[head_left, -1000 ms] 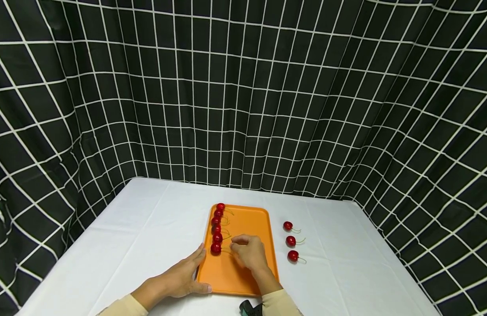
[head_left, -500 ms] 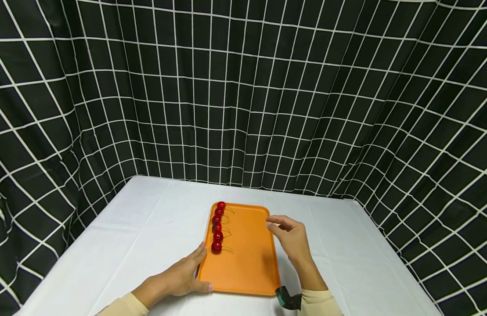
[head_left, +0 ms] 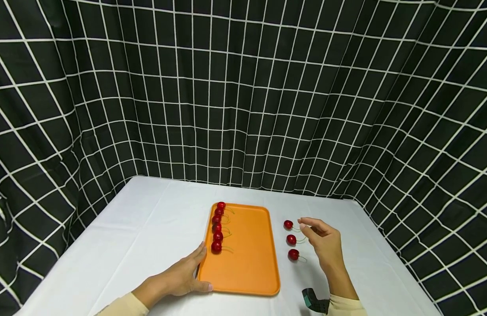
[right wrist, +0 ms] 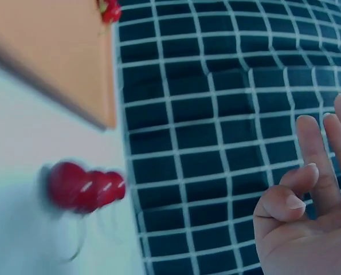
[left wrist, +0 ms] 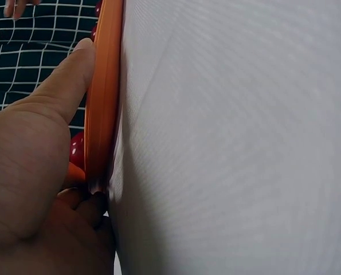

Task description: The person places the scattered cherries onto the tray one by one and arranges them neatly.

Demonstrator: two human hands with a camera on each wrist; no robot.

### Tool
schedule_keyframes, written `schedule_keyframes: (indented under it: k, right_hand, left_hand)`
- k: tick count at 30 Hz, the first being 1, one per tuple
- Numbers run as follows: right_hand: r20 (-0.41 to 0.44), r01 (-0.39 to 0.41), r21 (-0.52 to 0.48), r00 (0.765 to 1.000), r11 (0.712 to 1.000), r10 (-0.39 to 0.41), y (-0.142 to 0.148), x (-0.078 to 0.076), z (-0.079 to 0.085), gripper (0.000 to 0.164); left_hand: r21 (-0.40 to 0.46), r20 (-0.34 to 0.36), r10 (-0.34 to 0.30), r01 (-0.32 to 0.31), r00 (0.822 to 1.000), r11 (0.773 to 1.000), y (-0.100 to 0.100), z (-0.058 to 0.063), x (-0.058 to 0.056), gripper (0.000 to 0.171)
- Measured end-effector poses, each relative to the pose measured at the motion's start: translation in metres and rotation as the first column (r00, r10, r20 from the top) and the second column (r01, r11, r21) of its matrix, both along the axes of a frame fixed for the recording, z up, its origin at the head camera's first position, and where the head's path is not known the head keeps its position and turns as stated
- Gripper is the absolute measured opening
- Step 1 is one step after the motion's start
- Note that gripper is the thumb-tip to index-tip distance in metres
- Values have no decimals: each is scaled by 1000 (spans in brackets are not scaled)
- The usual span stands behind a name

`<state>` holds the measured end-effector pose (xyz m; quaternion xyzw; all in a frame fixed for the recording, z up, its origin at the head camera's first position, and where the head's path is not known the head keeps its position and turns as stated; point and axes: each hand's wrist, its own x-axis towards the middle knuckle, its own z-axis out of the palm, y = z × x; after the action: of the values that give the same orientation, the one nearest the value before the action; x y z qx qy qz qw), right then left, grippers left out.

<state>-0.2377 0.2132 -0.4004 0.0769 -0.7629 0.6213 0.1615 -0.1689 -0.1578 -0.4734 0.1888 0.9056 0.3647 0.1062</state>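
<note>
Six-odd, that is several, red cherries with green stems (head_left: 216, 247) line the left side of an orange tray (head_left: 247, 263). My left hand (head_left: 182, 276) holds the tray at its near left corner, thumb on the near edge and fingers along the left edge. In the left wrist view, the tray's rim (left wrist: 104, 86) lies against that hand's thumb and fingers. My right hand (head_left: 326, 245) is above the table beside three more cherries (head_left: 291, 240), fingers bent and apart from the thumb, nothing between them. These cherries (right wrist: 73, 186) appear below it in the right wrist view.
A white cloth (head_left: 148, 228) covers the table. Dark curtains with a white grid (head_left: 227, 109) stand behind it and at both sides. A dark wrist strap piece (head_left: 315, 302) sits at my right wrist.
My right hand has left the cherry row on the tray and moved right, past the tray's edge, to the loose cherries. The left hand keeps its place at the tray.
</note>
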Motion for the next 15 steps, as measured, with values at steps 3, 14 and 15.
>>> schedule_keyframes:
  k: [3,14,15]
  right_hand:
    - [75,27,-24,997,999,-25,9,0,-15,25]
    - [169,29,-138,986,990,-6,28,-5,-53,29]
    - [171,29,-120,985,992,-8,30,-5,-55,28]
  left_hand:
    - [-11,-3,9,-9,1000,1000,0,-1,0,113]
    - [-20,-6,-1,1,1000,1000,-1,-2,0,111]
    - [-21,-8,1,-1,1000,1000,-1,-1,0,111]
